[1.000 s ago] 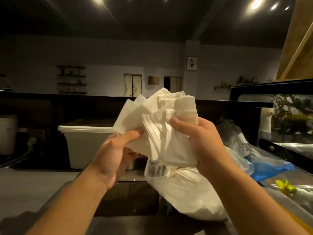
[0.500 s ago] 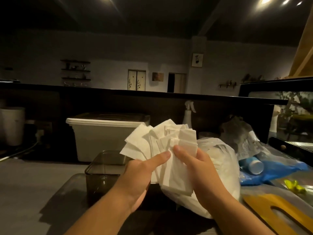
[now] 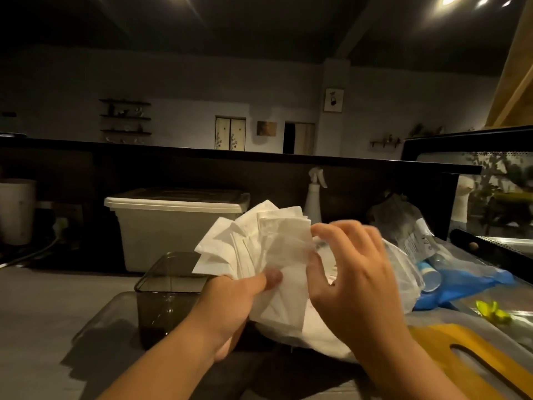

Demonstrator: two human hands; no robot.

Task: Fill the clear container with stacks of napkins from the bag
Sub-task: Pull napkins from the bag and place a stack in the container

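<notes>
A fanned stack of white napkins [image 3: 259, 249] is held up at the centre of the view. My left hand [image 3: 230, 307] grips its lower end, thumb pressed across the front. My right hand [image 3: 352, 278] is at the stack's right edge with fingers spread and loosely curved, its fingertips touching the top right corner. The clear container [image 3: 170, 295] stands on the counter just left of and below the napkins; its inside looks dark. The clear plastic bag [image 3: 398, 267] with more white napkins lies behind my right hand.
A white lidded tub [image 3: 173, 223] stands behind the container. A spray bottle [image 3: 314, 194] is against the back wall. Blue packaging [image 3: 461, 284] and a yellow cutting board [image 3: 467, 359] lie at the right. A glass display case [image 3: 496, 197] is at the far right.
The napkin stack has come lower and nearer the container. My right hand has let go of its grip and spread its fingers at the stack's right edge. The left hand keeps holding.
</notes>
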